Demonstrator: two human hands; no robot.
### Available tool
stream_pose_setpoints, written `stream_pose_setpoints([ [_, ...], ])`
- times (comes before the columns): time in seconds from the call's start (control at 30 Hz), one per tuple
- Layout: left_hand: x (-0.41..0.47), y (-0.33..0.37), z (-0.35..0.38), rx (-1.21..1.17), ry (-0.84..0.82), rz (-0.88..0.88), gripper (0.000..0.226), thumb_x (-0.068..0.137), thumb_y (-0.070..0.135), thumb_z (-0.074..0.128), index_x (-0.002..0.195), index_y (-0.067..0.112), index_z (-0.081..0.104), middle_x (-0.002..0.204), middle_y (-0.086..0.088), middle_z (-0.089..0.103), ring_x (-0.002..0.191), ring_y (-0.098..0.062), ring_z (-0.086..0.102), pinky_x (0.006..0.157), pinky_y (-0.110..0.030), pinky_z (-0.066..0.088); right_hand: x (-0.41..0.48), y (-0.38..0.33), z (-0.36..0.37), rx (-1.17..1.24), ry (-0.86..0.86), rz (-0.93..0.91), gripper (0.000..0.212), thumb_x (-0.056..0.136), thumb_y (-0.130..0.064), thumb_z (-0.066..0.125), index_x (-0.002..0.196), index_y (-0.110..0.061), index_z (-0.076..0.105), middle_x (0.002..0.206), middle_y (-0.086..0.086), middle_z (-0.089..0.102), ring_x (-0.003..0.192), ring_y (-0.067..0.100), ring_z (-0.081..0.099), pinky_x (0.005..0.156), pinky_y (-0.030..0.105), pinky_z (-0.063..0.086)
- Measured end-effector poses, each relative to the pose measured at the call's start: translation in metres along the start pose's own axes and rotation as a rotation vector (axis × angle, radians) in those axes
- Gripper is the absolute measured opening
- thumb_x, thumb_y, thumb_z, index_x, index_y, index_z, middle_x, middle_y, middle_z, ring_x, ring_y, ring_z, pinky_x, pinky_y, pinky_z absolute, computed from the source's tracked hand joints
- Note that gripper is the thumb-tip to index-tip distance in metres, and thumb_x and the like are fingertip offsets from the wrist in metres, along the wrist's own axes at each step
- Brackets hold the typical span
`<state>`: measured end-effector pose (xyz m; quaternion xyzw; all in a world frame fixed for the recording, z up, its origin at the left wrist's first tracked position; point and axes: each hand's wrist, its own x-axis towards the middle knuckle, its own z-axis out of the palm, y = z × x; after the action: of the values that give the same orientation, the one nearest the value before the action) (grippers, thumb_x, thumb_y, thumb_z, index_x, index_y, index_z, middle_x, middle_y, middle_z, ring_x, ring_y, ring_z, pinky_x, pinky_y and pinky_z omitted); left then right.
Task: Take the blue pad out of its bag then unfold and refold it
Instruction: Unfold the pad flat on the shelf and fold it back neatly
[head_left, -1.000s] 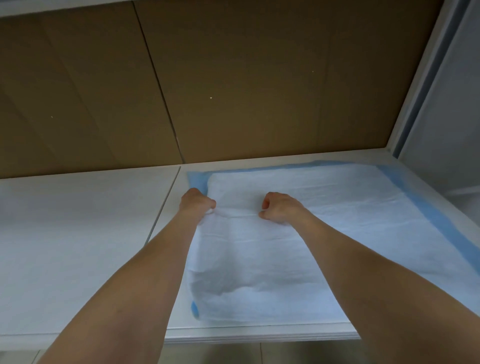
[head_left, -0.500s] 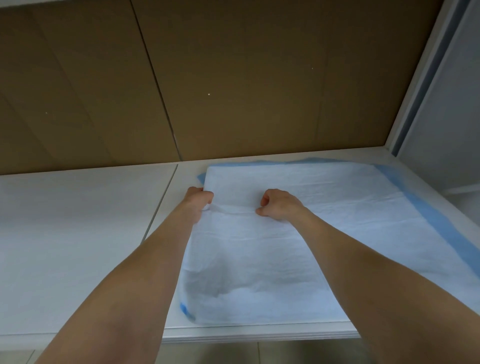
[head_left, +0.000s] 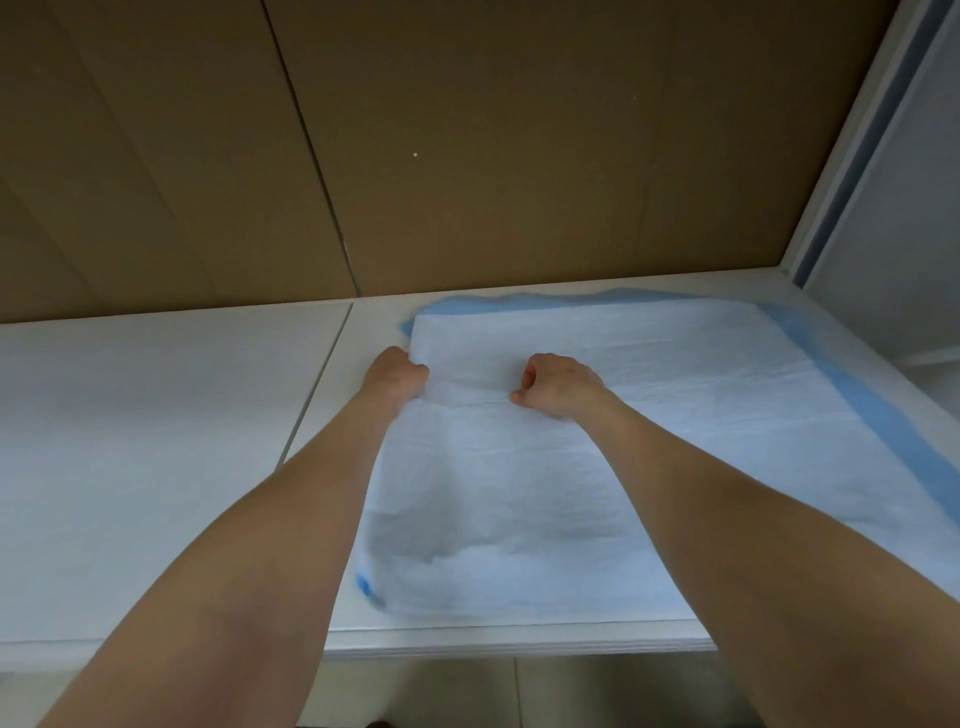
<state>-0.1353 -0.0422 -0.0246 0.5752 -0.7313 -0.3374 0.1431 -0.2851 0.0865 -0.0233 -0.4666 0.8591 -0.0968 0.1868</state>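
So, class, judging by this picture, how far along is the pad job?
Done: the blue pad is out, no bag in view, spread on the white table. In hand: left hand and right hand both pinch a ridge near its far left corner. Left: refolding; the pad lies mostly flat, blue border showing.

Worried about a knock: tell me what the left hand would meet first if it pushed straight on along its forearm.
The left hand grips the pad; straight on lies the pad's far corner, then probably the brown wall behind the table. Depth is unclear.
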Motion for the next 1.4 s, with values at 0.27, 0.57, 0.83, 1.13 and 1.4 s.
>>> stream_pose_setpoints([
  [0.27,-0.030,-0.017,-0.018,0.117,-0.025,0.080,0.065,0.086,0.022,0.066,0.141,0.004,0.037,0.141,-0.014,0.045,0.126,-0.029,0.047,0.100,-0.030,0.039,-0.033,-0.007,-0.003,0.015,-0.020,-0.024,0.051,0.089,-0.038,0.057,0.134,-0.018,0.046,0.134,0.011,0.041,0.117,0.028,0.050,0.093,0.032,0.044],
  [0.57,-0.089,-0.038,-0.026,0.172,0.029,0.081,0.057,0.081,0.024,0.071,0.130,0.007,0.048,0.133,-0.013,0.047,0.120,-0.028,0.049,0.092,-0.030,0.042,-0.095,-0.005,0.011,0.020,0.011,0.033,0.038,0.081,-0.039,0.063,0.109,-0.014,0.061,0.110,0.003,0.061,0.097,0.021,0.059,0.076,0.030,0.046],
  [0.83,-0.114,-0.052,-0.022,0.161,-0.035,-0.013,0.038,0.077,0.022,0.075,0.105,0.003,0.058,0.115,-0.016,0.062,0.104,-0.031,0.060,0.078,-0.031,0.048,-0.118,-0.003,0.022,0.053,-0.095,0.039,0.041,0.087,-0.035,0.060,0.115,-0.005,0.063,0.116,0.009,0.064,0.092,0.022,0.059,0.076,0.030,0.044],
  [1.13,-0.112,-0.050,-0.024,0.245,-0.095,0.076,0.019,0.090,0.016,0.058,0.101,0.002,0.055,0.113,-0.021,0.060,0.092,-0.031,0.056,0.071,-0.028,0.040,-0.114,-0.004,0.025,0.052,-0.109,0.000,0.036,0.090,-0.036,0.057,0.111,-0.007,0.061,0.114,0.007,0.062,0.103,0.024,0.059,0.080,0.032,0.043],
  [1.4,-0.143,-0.054,-0.032,0.495,0.027,0.254,0.045,0.091,0.035,0.057,0.131,0.015,0.046,0.130,-0.014,0.040,0.115,-0.031,0.051,0.095,-0.039,0.045,-0.143,0.004,0.012,0.269,-0.182,-0.098,0.037,0.088,-0.038,0.065,0.114,-0.011,0.063,0.115,-0.001,0.055,0.111,0.020,0.052,0.089,0.027,0.040],
])
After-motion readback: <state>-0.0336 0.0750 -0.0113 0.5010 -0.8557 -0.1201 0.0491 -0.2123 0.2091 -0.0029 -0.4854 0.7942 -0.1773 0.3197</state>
